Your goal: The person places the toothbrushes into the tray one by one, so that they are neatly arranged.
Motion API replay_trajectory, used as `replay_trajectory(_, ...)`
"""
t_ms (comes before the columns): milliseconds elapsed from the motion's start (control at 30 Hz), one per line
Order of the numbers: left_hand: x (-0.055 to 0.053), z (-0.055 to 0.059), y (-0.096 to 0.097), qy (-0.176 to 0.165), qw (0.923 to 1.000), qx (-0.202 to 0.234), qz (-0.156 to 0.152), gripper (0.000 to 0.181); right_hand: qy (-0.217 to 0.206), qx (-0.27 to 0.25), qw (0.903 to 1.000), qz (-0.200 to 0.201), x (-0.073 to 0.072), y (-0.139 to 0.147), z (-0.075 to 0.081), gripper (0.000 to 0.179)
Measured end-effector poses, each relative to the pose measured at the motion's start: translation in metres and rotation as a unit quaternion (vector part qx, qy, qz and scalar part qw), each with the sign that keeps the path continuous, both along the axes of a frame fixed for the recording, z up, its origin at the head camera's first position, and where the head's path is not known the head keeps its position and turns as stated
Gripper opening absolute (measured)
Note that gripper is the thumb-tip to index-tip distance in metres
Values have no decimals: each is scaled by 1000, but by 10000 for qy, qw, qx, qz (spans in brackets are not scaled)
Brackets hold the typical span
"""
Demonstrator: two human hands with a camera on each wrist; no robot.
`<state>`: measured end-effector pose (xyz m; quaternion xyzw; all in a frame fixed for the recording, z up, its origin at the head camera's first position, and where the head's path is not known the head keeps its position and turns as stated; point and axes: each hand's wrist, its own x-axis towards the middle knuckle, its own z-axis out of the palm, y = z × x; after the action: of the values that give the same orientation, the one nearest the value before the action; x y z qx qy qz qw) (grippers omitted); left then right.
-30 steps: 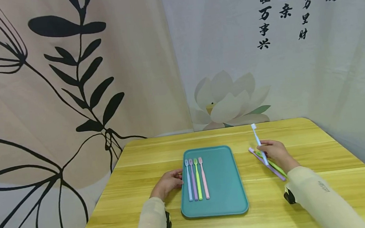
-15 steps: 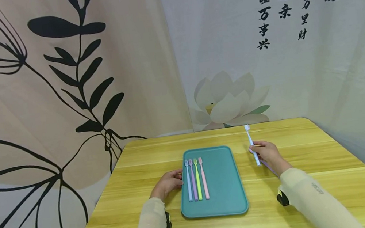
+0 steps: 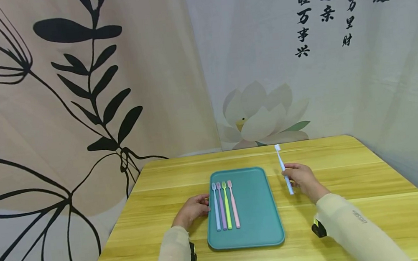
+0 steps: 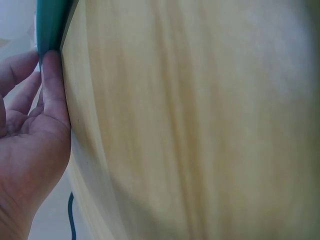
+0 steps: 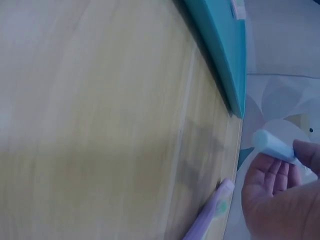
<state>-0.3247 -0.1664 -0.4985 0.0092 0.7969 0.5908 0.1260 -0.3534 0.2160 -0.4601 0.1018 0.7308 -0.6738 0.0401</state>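
Left hand [image 3: 193, 210] grasps the tray [image 3: 254, 210] by its left rim; the left wrist view shows the thumb and a finger meeting at the rim, with the tray lying flat on the wooden table [image 3: 164, 179]. Right hand [image 3: 303, 179] pinches a light blue toothbrush [image 3: 281, 162] between thumb and fingers; this brush is held above the table, just beside the tray's right side, tilted, its white bristle head pointing up and away from the person, its handle end down and toward the person.

On the tray, a row of four toothbrushes occupies the left half; from left to right these are a blue brush [image 3: 217, 211], a purple brush [image 3: 222, 211], a lime green brush [image 3: 227, 210] and a pink brush [image 3: 234, 210]; all lie nearly parallel, heads toward the far edge; the pink one leans slightly and its handle stands a little apart from the green.

On the table near the right hand, the right wrist view shows a further purple toothbrush [image 5: 205, 217] with a green piece [image 5: 220, 207] beside it; that piece is too blurred to detail.

Both arms wear pale sleeves [image 3: 358, 227]; a black device [image 3: 319, 229] sits at each wrist; behind the table hangs a cloth backdrop [image 3: 166, 76] bearing black leaves [image 3: 61, 30], a pale flower [image 3: 268, 116] and brushed Chinese characters [image 3: 303, 15].
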Motion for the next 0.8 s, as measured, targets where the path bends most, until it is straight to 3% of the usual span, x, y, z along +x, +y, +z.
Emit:
replay_trajectory(433,1,0,1,44,10000,33,15,57,54,-159,9997,183,9,-23,1,46)
replay_trajectory(800,0,-2,2,31,10000,21,34,56,61,-334,9994,38,9,-43,-11,43)
